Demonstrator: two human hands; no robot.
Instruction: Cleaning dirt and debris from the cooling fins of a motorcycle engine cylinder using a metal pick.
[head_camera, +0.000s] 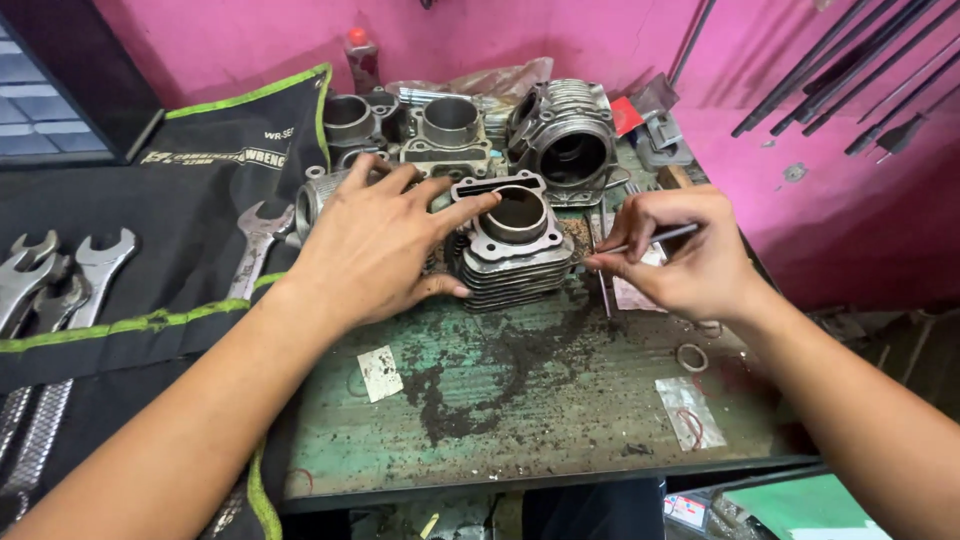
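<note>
Left hand spread, palm down, fingers resting on finned engine cylinder at bench centre. Right hand pinching thin metal rod, tip near cylinder's right edge.

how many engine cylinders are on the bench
5, though more may be hidden: one cylinder under the left hand, one behind that hand, two at the back, one large one back right.
</note>
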